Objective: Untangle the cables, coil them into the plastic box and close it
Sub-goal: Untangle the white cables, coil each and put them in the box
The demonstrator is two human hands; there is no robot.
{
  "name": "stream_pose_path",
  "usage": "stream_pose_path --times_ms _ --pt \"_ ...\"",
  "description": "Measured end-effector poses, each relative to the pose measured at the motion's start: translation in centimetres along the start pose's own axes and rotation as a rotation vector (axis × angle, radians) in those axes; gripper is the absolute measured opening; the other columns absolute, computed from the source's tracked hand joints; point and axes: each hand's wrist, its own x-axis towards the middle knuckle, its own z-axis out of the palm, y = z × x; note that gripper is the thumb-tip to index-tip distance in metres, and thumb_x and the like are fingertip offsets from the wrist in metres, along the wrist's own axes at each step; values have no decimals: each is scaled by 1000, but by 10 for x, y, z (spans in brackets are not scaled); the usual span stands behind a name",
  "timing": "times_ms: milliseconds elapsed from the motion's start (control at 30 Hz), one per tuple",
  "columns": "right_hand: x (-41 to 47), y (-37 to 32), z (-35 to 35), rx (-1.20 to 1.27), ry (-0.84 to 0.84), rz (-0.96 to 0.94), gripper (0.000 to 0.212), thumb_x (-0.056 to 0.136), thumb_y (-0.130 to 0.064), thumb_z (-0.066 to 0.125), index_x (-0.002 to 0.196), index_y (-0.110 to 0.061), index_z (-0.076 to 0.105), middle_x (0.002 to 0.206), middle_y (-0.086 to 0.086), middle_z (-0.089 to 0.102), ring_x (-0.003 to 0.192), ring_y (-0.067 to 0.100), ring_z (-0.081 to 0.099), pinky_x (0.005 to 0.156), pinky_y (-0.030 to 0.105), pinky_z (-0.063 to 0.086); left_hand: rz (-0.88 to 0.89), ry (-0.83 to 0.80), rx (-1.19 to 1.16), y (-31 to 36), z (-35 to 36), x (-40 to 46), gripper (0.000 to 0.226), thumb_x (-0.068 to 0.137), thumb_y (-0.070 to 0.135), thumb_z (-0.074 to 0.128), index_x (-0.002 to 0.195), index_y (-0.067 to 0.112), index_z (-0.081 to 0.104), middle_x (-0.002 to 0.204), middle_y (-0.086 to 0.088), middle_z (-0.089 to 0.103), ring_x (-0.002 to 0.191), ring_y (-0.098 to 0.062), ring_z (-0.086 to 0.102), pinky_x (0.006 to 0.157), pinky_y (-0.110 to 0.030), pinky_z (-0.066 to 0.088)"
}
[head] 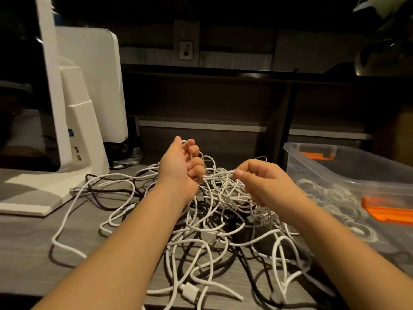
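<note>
My left hand point(182, 163) is raised over the middle of the desk point(29, 242), fingers curled round a white cable point(223, 173) that runs across to my right hand point(261, 180), which pinches it between thumb and fingertips. Below them the tangle of white and black cables point(212, 231) sprawls toward the desk's near edge. The plastic box point(335, 173) stands open at the right edge, coiled cables inside

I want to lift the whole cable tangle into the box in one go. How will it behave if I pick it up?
The cable tangle will probably sag and trail: its loops lie limp across the desk. Strands that the left hand and right hand hold already droop. Black and white cables interlace, so it likely snags rather than slides free.
</note>
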Motion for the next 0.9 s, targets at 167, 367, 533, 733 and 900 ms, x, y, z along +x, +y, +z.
stream_pose_path --times_ms 167,367,533,733,900 --pt "-1 4 3 -477 -47 -56 9 95 -37 61 89 -38 68 75 -8 65 63 6 56 62 24 51 74 39 23 2 -1 1 41 104 50 41 88 18 61 57 9 48 41 -3 24 35 -15 17" --pt "-6 -5 5 -640 -296 -151 15 93 -29 64 105 -35 71 91 -16 68 81 -2 62 75 20 52 428 138 576 -5 -4 4 44 107 45 32 91 20 65 71 4 53 48 -6 38 45 -21 32" --pt "-9 -12 10 -398 -310 -271 16 97 -24 59 107 -28 70 81 -25 63 78 -3 60 70 14 45 630 -96 1173 -18 -8 5 42 108 40 29 91 27 65 80 5 60 71 -5 54 69 -27 42" --pt "-5 -6 14 -329 -48 -335 17 97 -17 57 104 -32 61 84 -22 64 77 -4 60 68 14 44 165 -458 1122 -26 -4 -6 54 102 56 31 99 17 69 90 -2 69 86 -13 66 81 -26 50" --pt "0 1 11 -368 204 -269 33 87 -9 64 98 -36 49 73 -4 64 63 4 60 53 20 48 77 -517 1214 -31 -3 -10 50 84 63 57 100 15 59 83 -5 63 59 -12 60 54 -25 49"
